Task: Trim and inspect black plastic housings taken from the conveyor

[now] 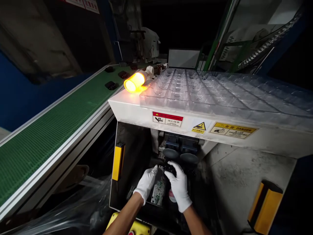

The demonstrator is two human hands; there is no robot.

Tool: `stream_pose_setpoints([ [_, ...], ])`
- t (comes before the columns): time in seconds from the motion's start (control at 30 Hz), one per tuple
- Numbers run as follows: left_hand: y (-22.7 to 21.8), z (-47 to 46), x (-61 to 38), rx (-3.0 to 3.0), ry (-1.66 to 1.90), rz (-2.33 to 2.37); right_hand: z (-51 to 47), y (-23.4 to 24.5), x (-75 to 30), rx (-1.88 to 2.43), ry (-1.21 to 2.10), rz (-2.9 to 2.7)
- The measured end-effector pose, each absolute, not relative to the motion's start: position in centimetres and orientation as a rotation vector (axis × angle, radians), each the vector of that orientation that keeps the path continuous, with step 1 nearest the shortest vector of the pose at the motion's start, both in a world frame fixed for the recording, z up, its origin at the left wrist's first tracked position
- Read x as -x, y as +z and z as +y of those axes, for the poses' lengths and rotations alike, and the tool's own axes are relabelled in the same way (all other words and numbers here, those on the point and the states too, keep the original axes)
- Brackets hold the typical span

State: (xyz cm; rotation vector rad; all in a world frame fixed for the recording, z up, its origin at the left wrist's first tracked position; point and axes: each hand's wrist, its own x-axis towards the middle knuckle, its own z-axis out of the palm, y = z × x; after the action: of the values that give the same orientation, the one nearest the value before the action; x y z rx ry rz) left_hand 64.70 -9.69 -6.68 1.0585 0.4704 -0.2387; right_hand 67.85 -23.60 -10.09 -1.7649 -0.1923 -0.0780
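Note:
Both hands wear white gloves and are inside the dark opening of a machine. My left hand (147,182) is closed, its fingertips pressed together beside a metal plate (158,191) speckled with green bits; what they pinch, if anything, is hidden. My right hand (180,186) curls its thumb and fingers around a small glossy black part (169,167), whose outline is hard to make out in the dark. Just beyond the hands, two round dark pads (180,156) hang from blue-black holders. A round red-and-white item (172,195) shows partly beside my right wrist.
Clear plastic compartment trays (195,88) lie on the white machine top (137,109), beside a glowing amber lamp (134,82). On the left runs a green conveyor (61,124) carrying several black parts (111,85). Yellow bars (118,162) flank the opening; a yellow control box (139,227) is below.

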Motion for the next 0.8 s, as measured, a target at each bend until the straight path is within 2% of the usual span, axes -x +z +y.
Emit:
stream_pose_setpoints([
  [0.17,-7.7,-9.3,-66.3,-1.159,-0.118,0.293,-22.8,-12.3,-68.8,1.648,0.055,-0.075],
  [0.43,-9.5,-11.0,-67.3,-1.178,-0.064,0.127,-23.1,-10.5,-67.9,1.518,0.084,-0.003],
  [0.7,-10.0,-10.6,-67.2,-1.255,-0.027,0.065,-23.3,-10.1,-67.5,1.708,0.087,-0.031],
  [0.8,-9.8,-10.4,-67.3,-1.306,-0.027,0.028,-23.8,-8.3,-67.7,1.859,0.070,-0.108],
])
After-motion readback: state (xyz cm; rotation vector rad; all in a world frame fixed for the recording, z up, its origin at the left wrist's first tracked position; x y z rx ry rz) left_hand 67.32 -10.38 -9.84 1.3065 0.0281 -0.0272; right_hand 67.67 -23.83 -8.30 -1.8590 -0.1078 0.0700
